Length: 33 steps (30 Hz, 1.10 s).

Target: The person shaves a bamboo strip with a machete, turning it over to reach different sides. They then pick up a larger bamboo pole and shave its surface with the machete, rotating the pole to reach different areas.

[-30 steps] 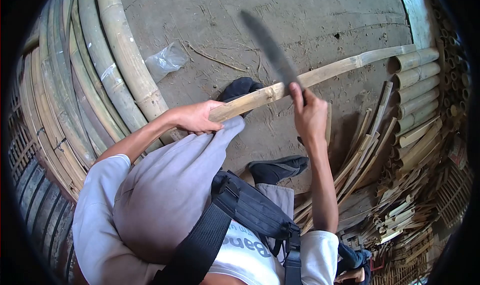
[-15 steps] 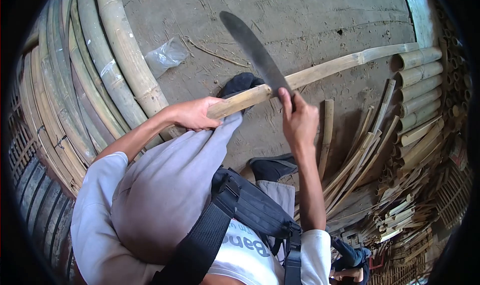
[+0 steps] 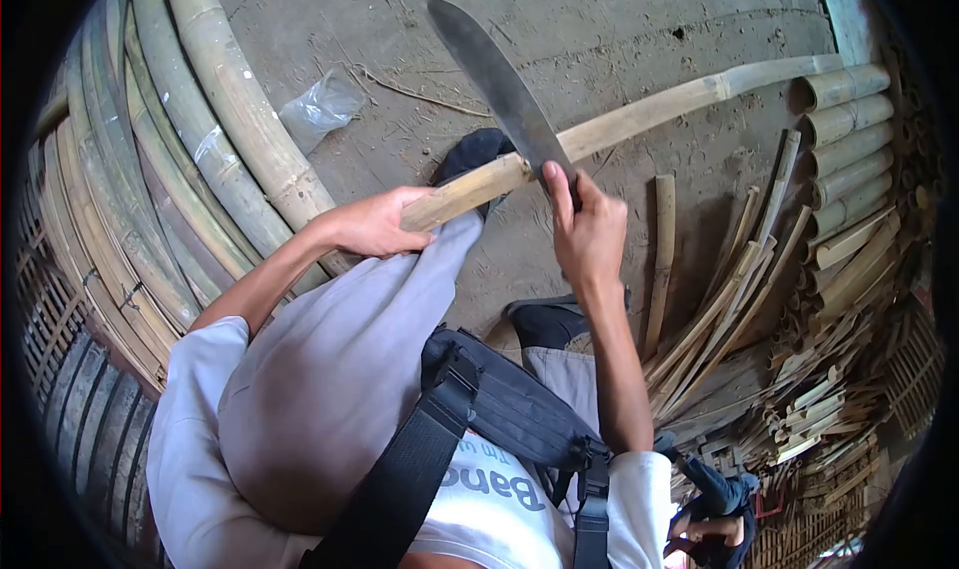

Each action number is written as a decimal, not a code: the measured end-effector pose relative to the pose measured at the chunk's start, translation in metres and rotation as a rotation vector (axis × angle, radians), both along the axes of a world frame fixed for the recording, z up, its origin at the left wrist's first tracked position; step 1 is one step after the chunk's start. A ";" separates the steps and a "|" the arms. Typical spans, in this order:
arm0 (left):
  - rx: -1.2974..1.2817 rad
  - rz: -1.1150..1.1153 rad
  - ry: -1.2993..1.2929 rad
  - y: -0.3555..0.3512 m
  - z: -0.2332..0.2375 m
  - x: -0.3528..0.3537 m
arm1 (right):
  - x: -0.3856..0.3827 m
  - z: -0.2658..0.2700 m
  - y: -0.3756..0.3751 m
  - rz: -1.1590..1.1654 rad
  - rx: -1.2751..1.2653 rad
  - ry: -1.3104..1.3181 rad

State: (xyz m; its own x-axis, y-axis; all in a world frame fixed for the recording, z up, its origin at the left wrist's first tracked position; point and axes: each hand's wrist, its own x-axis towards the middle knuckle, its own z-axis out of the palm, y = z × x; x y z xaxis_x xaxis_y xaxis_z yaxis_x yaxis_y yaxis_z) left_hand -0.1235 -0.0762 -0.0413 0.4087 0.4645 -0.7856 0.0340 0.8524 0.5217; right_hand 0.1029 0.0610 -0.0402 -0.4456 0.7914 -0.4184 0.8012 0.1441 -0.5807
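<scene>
A long split bamboo strip (image 3: pixel 649 116) runs from my lap up to the right. Its near end lies in my left hand (image 3: pixel 385 222), whose fingers wrap round it beside my raised knee. My right hand (image 3: pixel 591 224) grips the handle of a machete (image 3: pixel 494 74), thumb along the base of the blade. The dark curved blade points up and left and crosses the strip just right of a node. The handle is mostly hidden inside my fist.
Long bamboo poles (image 3: pixel 245 99) lie at the left. A clear plastic bag (image 3: pixel 325 106) is on the ground. Stacked bamboo pieces (image 3: pixel 849 119) and leaning strips (image 3: pixel 744 289) stand at the right. Another person (image 3: pixel 714 504) is at the lower right.
My right hand and the machete have shifted slightly left along the strip. The whole view has also moved a little. Both hands keep their hold.
</scene>
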 end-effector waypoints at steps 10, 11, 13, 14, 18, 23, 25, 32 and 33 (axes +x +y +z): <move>-0.042 0.022 0.027 0.008 0.007 0.003 | 0.004 -0.002 0.003 -0.079 0.001 -0.008; -0.114 0.029 0.033 0.013 0.011 0.004 | 0.003 0.001 0.011 -0.090 -0.054 -0.039; -0.155 0.009 0.042 0.013 0.010 0.004 | 0.002 0.004 0.012 -0.216 -0.106 -0.014; -0.190 -0.007 0.056 0.013 0.009 0.002 | 0.004 -0.001 0.000 -0.169 -0.002 0.019; 0.041 0.012 0.022 -0.003 -0.003 0.001 | 0.003 -0.007 -0.012 -0.146 0.068 0.080; -0.150 0.027 0.004 0.007 0.003 0.003 | 0.007 -0.004 0.001 -0.294 -0.052 0.054; -0.083 0.017 0.021 -0.004 -0.005 0.001 | 0.007 -0.014 -0.025 -0.238 0.059 0.127; -0.169 0.012 -0.008 0.012 0.007 0.003 | 0.010 -0.003 -0.021 -0.321 -0.067 0.100; -0.165 0.015 -0.006 0.007 0.003 0.003 | 0.009 -0.010 -0.034 -0.265 0.009 0.165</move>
